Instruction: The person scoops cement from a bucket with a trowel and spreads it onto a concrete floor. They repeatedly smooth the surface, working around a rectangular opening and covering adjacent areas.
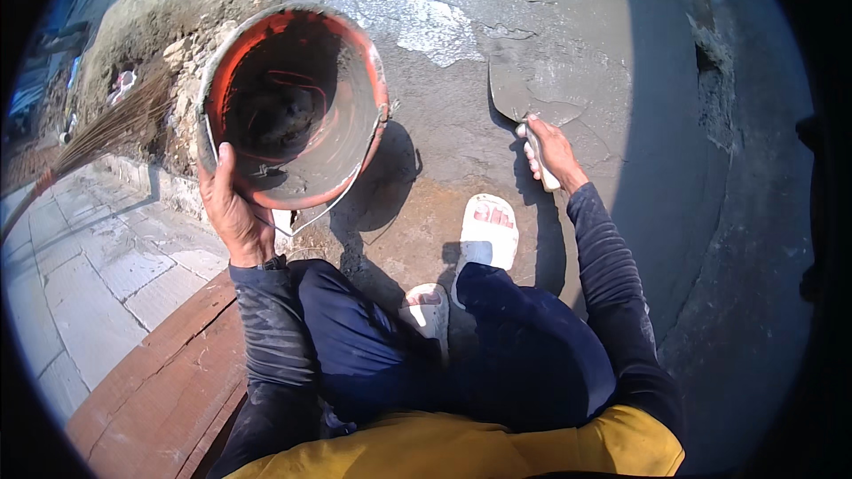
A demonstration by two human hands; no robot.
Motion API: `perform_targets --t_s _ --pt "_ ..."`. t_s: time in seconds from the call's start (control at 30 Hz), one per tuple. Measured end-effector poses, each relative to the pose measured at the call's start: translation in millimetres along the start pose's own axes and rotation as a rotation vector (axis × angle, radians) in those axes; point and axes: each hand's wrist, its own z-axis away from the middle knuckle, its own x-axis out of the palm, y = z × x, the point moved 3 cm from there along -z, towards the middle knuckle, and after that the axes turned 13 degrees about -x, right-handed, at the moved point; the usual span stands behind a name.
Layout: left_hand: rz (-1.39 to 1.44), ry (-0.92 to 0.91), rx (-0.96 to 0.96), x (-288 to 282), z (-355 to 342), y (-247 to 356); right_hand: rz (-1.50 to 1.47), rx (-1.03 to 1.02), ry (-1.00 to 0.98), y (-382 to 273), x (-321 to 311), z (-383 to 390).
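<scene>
Left hand (238, 217) grasps the rim of a round orange cement-caked bucket (351, 120), mouth toward me; I'd steady it clear of the grey wet cement (572, 31). Over that layer is a pale-handled, flat-bladed trowel (524, 106), clenched in the right hand (556, 157); I'd glide it nearly flat, pressing lightly.

no readable lettering, no legible signs

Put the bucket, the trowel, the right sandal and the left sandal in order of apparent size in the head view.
1. Bucket, clearly largest, though held up nearer the camera.
2. Trowel and right sandal: too alike to rank.
3. Left sandal, smallest as visible, partly behind the trousers.
</scene>
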Motion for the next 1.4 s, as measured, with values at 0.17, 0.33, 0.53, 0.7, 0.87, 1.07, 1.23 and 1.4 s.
perform_targets --t_s 0.17,0.33,0.53,0.7,0.87,1.07,1.23,1.4 --pt "0.014 -0.055 -0.025 7.9 -6.6 0.2 0.611 -0.512 0.003 -105.4 44.5 72.5" --pt "-0.013 -0.119 -0.146 24.7 -0.9 -1.1 1.199 -1.076 -0.143 -185.2 129.2 87.5" --pt "-0.029 -0.184 -0.122 29.6 3.6 -4.4 1.38 -1.111 -0.281 -188.0 207.7 90.2" --pt "-0.06 -0.198 -0.113 27.3 3.1 -1.7 1.452 -1.199 -0.319 -206.3 190.8 99.7" --pt "-0.155 -0.248 -0.104 32.7 5.4 -6.1 1.475 -1.2 -0.232 -190.9 217.6 100.6" --pt "-0.197 -0.209 -0.121 27.2 5.1 -3.9 1.47 -1.222 -0.471 -183.0 208.6 122.8" --pt "-0.16 -0.233 -0.099 33.3 5.0 -5.3 1.468 -1.226 -0.266 -205.9 184.5 101.7" --pt "-0.204 -0.17 -0.071 28.7 -0.3 -4.9 1.501 -1.046 -0.446 -187.2 202.6 117.1"
